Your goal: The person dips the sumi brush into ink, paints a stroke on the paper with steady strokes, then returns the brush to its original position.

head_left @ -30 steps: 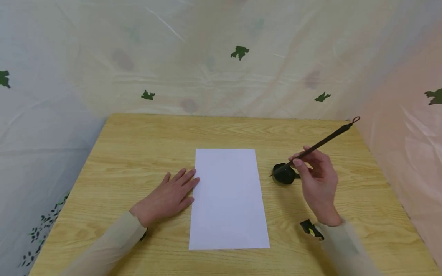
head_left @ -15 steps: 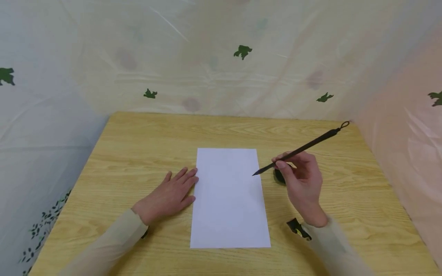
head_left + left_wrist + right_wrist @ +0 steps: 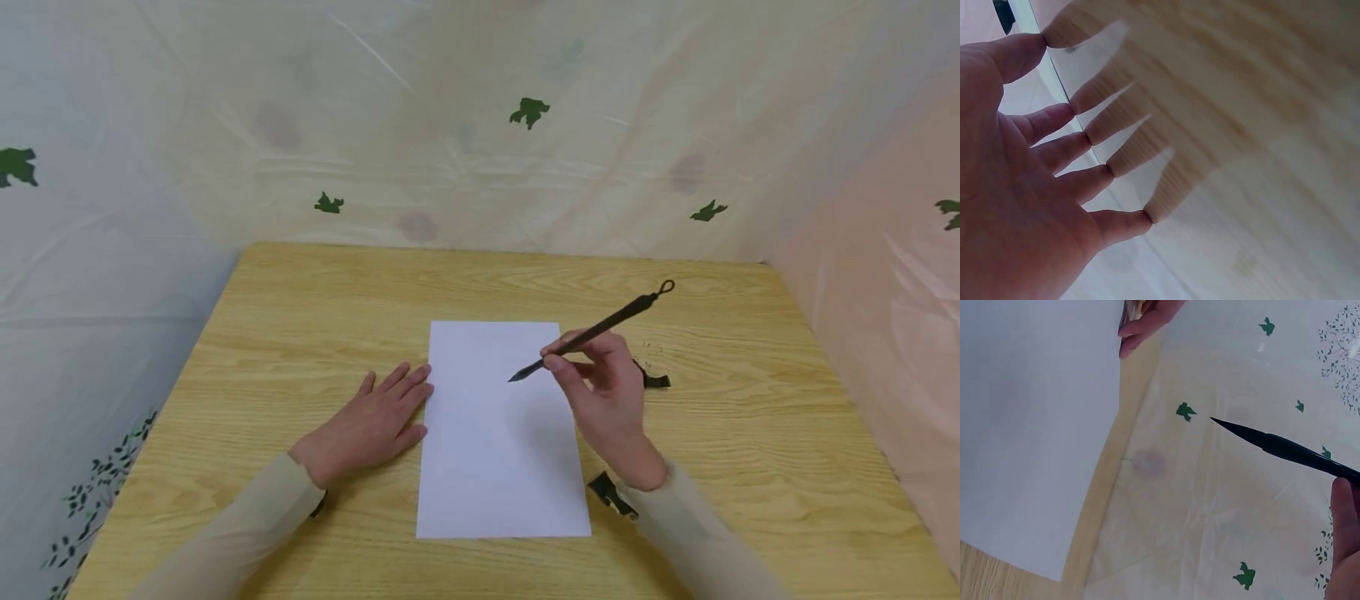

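A dark calligraphy brush [image 3: 600,327] is pinched between the thumb and fingers of my right hand [image 3: 607,400]. Its pointed black tip hangs over the upper right part of a blank white sheet of paper [image 3: 480,467]. In the right wrist view the brush [image 3: 1291,450] shows its tip clear of the sheet [image 3: 1029,437]. My left hand [image 3: 367,421] lies flat with fingers spread, fingertips on the paper's left edge. The left wrist view shows that hand [image 3: 1041,162] with its fingertips down on the surface.
Behind my right hand a small black ink dish [image 3: 656,381] is mostly hidden, only its handle-like end showing. The wooden table [image 3: 322,308] carries everything. Hanging sheets [image 3: 420,125] with green bird prints enclose its back and sides.
My right hand has carried the brush leftward from over the ink dish to over the paper. The left hand has stayed at the paper's edge.
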Demonstrator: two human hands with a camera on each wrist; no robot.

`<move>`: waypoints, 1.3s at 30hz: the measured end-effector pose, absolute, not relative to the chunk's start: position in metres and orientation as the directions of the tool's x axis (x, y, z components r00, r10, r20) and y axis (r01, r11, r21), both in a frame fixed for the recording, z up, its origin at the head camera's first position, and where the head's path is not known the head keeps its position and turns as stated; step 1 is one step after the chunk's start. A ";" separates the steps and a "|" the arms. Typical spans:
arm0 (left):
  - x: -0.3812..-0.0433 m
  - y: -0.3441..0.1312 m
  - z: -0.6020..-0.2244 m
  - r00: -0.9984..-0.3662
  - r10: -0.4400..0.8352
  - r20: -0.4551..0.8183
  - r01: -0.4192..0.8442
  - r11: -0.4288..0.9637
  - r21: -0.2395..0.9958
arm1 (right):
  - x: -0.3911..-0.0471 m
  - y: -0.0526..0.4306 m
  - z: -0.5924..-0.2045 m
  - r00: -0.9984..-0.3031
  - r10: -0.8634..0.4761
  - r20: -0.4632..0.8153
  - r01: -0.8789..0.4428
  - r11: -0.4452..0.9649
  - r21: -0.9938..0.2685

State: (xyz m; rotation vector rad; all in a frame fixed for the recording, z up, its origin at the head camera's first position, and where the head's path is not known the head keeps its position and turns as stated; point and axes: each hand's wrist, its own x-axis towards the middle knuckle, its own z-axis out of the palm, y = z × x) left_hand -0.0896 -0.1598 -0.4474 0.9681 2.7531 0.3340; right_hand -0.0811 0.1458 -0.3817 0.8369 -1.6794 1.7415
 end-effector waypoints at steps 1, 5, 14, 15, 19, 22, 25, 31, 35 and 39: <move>-0.090 -0.160 -0.447 -0.765 0.634 -0.116 0.588 0.760 0.276 | -0.081 0.143 -0.382 -0.636 -0.030 0.771 -0.770 -0.036 -0.637; -0.090 -0.160 -0.447 -0.767 0.631 -0.113 0.587 0.762 0.272 | -0.083 0.132 -0.383 -0.635 -0.060 0.770 -0.771 -0.024 -0.637; -0.089 -0.159 -0.446 -0.766 0.637 -0.087 0.598 0.755 0.268 | -0.081 0.110 -0.392 -0.686 -0.128 0.716 -0.726 0.054 -0.686; -0.089 -0.159 -0.446 -0.766 0.636 -0.090 0.597 0.757 0.266 | -0.081 0.108 -0.393 -0.690 -0.133 0.711 -0.722 0.058 -0.690; -0.089 -0.158 -0.446 -0.769 0.630 -0.105 0.591 0.764 0.260 | -0.081 0.100 -0.395 -0.700 -0.154 0.697 -0.712 0.071 -0.699; -0.089 -0.158 -0.446 -0.770 0.627 -0.114 0.586 0.767 0.260 | -0.081 0.096 -0.397 -0.704 -0.166 0.690 -0.708 0.082 -0.702; -0.089 -0.158 -0.445 -0.771 0.627 -0.112 0.584 0.767 0.266 | -0.082 0.092 -0.399 -0.705 -0.176 0.687 -0.707 0.101 -0.700; -0.089 -0.158 -0.445 -0.773 0.623 -0.115 0.579 0.769 0.271 | -0.084 0.085 -0.403 -0.719 -0.205 0.664 -0.694 0.150 -0.704; -0.089 -0.158 -0.445 -0.777 0.615 -0.135 0.568 0.777 0.272 | -0.085 0.080 -0.406 -0.729 -0.222 0.647 -0.683 0.171 -0.710; -0.090 -0.157 -0.445 -0.778 0.612 -0.144 0.564 0.780 0.271 | -0.087 0.077 -0.410 -0.736 -0.239 0.634 -0.675 0.191 -0.712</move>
